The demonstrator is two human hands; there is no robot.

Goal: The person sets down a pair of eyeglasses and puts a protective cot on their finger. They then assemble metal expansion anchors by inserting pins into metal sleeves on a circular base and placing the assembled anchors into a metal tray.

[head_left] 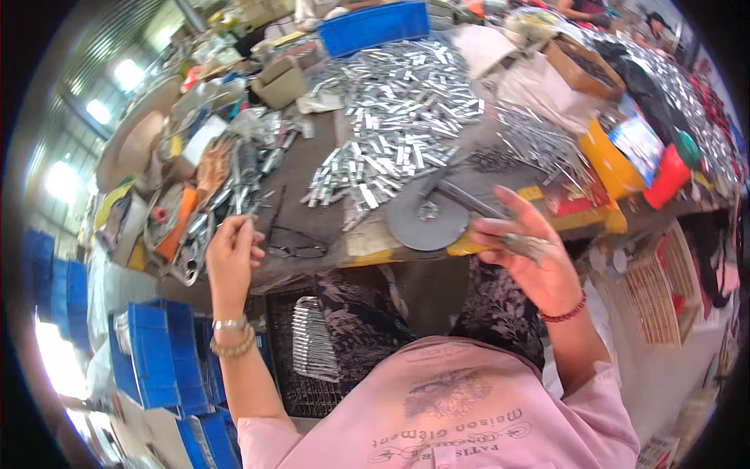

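Note:
My left hand (233,254) is closed, its fingertips pinched together beside a pile of metal hand tools (244,176) at the table's left. What it pinches, if anything, is too small to make out. My right hand (539,262) is raised over the front edge with its fingers partly spread. A small grey-brown piece (525,247), blurred, lies between its fingers and thumb. Just left of that hand, a hammer (469,199) with a dark handle lies across a round grey metal disc (410,227). A pair of dark-framed glasses (297,250) rests near my left hand.
A large heap of short silver metal pieces (406,117) covers the table's middle, before a blue bin (375,30). Thin metal rods (539,144) lie right, near a yellow container (613,160) and red bottle (670,176). Below stand blue bins (160,352) and a black crate (308,399).

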